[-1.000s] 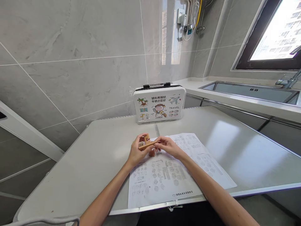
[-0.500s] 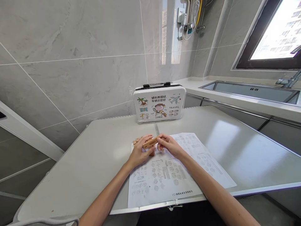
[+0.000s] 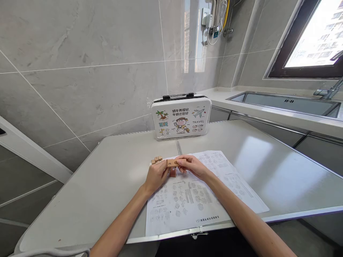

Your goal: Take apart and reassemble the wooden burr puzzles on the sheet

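Note:
Between my hands is a wooden puzzle piece, a notched bar marked "2", held level above the printed sheet. My right hand pinches its right end between thumb and fingers. My left hand is closed at its left end, with the fingertips partly hidden behind the bar. Just below the bar, close to the left fingers, shows a darker wooden block; whether it is held or resting on the paper I cannot tell. Several more wooden pieces lie beyond my left hand.
The printed sheet, covered with small diagrams, lies on the white folding table. A white cartoon-printed case stands at the back against the tiled wall. On the right are a counter and a sink.
The marked bar has turned from slanting to nearly level, and my right hand now covers more of its right end. My left hand has drawn back and curled, uncovering the pieces behind it.

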The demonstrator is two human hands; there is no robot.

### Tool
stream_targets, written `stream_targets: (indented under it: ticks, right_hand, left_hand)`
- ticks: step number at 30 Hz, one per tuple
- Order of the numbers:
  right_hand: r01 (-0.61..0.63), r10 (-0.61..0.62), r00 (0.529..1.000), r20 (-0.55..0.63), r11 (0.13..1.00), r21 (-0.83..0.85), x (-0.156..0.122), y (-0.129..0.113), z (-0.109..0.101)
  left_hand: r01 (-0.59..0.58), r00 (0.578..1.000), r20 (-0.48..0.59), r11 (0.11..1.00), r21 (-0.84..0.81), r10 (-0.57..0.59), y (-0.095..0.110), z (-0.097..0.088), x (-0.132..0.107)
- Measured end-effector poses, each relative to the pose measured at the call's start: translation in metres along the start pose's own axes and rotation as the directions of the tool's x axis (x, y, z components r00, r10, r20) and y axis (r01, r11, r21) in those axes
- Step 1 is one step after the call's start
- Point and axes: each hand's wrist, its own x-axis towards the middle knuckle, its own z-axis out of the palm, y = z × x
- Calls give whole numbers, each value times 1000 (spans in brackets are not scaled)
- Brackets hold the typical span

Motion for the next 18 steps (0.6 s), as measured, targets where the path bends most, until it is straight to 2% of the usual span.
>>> stream_targets:
  ticks: [8,18]
  right_hand:
    - [80,-80,997,0,995,-59,-1,3,-4]
    - [50,-46,998,-48,994,94,5,14,-8]
  left_hand:
    - [-26,1000,6,999,31,25,1,-3,3]
    - [-11,1000,-5,999,34,11,5,-4,8]
